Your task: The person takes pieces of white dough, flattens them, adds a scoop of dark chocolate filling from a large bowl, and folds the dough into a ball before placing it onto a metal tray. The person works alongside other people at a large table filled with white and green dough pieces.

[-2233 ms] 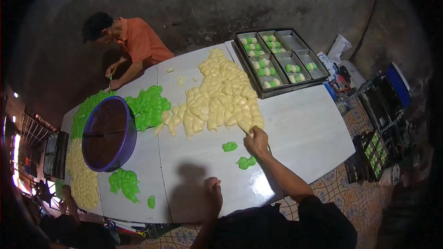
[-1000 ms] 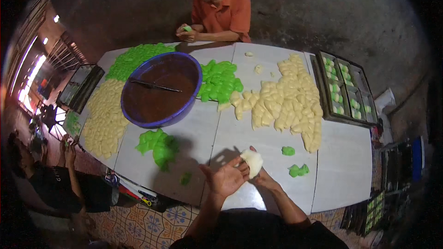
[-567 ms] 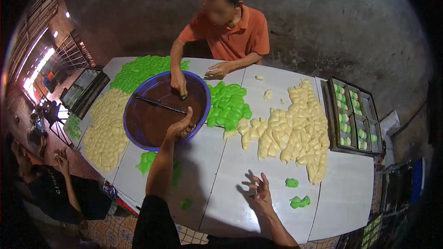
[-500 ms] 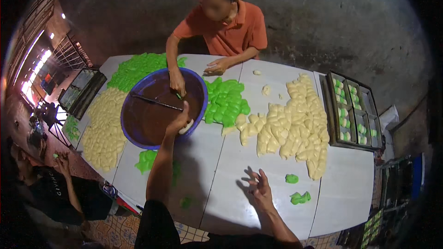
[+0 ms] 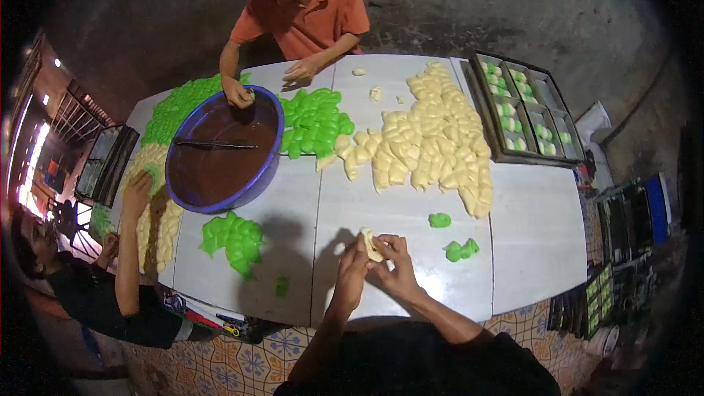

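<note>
My left hand (image 5: pixel 353 274) and my right hand (image 5: pixel 397 271) meet over the near middle of the table (image 5: pixel 411 290). Between them they pinch a piece of cream-coloured dough (image 5: pixel 372 246), which looks opened out, though part of it is hidden by my fingers. To the right on the table lie two small bits of green dough, one rounder piece (image 5: pixel 439 220) and one twisted piece (image 5: pixel 461 250). Beyond my hands spreads a large patch of cream dough pieces (image 5: pixel 429 147). Off to the left, a purple basin (image 5: pixel 258 185) holds brown filling (image 5: pixel 220 172) with a dark stick lying across it.
Green dough pieces lie in patches right of the basin (image 5: pixel 312 121), behind it (image 5: pixel 172 121) and in front (image 5: pixel 233 238). A sectioned tray (image 5: pixel 532 155) with green-and-white rolls stands far right. A person in orange (image 5: pixel 301 18) reaches into the basin; another in black (image 5: pixel 95 308) reaches over the left dough.
My left hand has come back from the basin with the cream dough and joined my right hand. The view has shifted. The person in black now reaches onto the table.
</note>
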Tool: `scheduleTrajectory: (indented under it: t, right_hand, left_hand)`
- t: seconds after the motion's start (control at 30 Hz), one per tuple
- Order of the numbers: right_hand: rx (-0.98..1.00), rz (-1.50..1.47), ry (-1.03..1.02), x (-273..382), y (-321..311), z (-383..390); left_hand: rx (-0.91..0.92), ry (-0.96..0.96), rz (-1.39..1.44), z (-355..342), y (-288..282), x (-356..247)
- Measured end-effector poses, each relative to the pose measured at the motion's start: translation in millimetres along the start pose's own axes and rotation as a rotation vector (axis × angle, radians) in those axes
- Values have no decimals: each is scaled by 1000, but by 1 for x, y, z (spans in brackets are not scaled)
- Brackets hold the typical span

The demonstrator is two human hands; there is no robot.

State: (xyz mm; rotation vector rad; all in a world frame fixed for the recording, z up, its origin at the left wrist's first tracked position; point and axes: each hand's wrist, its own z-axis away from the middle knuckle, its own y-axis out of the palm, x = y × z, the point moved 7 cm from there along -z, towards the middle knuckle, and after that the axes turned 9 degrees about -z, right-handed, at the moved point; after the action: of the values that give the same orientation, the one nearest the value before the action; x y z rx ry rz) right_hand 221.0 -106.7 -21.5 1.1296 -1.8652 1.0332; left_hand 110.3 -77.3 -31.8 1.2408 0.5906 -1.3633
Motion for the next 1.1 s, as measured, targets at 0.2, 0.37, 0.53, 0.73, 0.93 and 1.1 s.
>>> scheduleTrajectory:
  t: [0.2, 0.37, 0.53, 0.73, 0.93, 1.1]
  right_hand:
    - [-69, -184, -31, 19, -43, 17]
    - [-2, -454, 136, 24, -52, 37]
    - [144, -298, 559, 4, -55, 65]
    - [310, -569, 877, -41, -50, 87]
    - [17, -409, 429, -77, -71, 52]
    - [-227, -13, 498, -116, -119, 33]
  left_hand:
    - [70, 404, -648, 33, 13, -5]
    - [95, 269, -341, 43, 18, 27]
    - [-11, -6, -137, 42, 19, 70]
    - [142, 388, -375, 43, 43, 56]
    - [-91, 506, -132, 31, 27, 40]
    - [-389, 291, -72, 31, -21, 52]
